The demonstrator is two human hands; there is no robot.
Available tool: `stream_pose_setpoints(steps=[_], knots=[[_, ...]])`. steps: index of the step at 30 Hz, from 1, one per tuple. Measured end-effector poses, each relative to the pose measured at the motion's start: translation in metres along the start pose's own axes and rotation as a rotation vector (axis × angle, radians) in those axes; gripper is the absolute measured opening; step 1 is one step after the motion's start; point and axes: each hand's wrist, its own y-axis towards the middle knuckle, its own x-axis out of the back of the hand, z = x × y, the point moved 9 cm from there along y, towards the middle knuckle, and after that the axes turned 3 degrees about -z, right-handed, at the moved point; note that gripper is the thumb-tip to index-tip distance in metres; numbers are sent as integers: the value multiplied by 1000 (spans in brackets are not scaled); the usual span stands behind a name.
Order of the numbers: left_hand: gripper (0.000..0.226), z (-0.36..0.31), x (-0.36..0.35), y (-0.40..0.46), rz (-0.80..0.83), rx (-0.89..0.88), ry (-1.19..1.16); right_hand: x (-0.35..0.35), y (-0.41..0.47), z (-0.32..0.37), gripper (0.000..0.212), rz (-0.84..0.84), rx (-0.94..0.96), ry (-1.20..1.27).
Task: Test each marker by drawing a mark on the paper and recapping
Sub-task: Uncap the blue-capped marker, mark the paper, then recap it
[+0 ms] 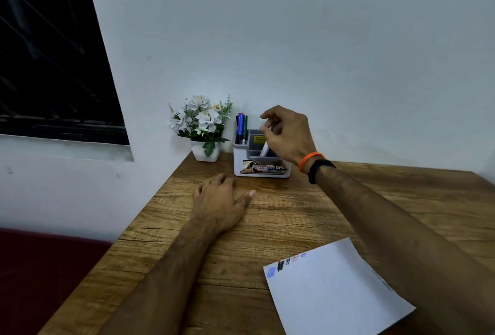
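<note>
A white and grey desk organizer (261, 171) stands at the back of the wooden table. Its left compartment holds upright markers (242, 127), one blue and one green among them. My right hand (288, 134) hovers over the organizer and pinches a white marker (265, 148) whose lower end sits inside a compartment. My left hand (222, 200) rests palm down on the table in front of the organizer, fingers relaxed. A white sheet of paper (334, 292) lies near the front, with blue, black and red test marks along its top left edge.
A white pot of artificial white flowers (202, 128) stands left of the organizer against the wall. The wooden table (267, 227) has its left edge running diagonally, with a dark red seat (40, 275) below it. A dark window (48, 48) is at the upper left.
</note>
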Motion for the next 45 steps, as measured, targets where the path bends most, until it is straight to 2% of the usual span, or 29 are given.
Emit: stream_pose_setpoints(steps=[5,12,16,22,27,30,32,37,41,45], knots=[[69,-2,-1,-1,-11,-11,34,-30,16,-1,32,127,-76,-54],[68,-4,1,-3,-31,-18,30,-67,34,9,47,300,-59,-211],[69,-3,-1,-3,-19,-13,14,-75,34,2,43,311,-82,-236],[69,-3,-1,-2,-14,-10,19,-53,28,3,38,115,-123,-19],[70,-3,-1,-2,-16,-6,22,-61,14,-4,47,153,-282,135],[69,-3,0,-3,-22,-6,20,-63,11,-6,31,143,-316,95],[69,-3,1,-3,-25,-7,20,-54,14,-3,26,80,-319,129],[68,-5,1,-3,-3,-6,14,-12,23,8,29,-126,-332,383],[68,-4,1,-3,0,-6,6,9,14,15,28,-113,-373,560],[62,-10,11,-3,-77,-25,-93,28,-21,25,25,15,-408,678]])
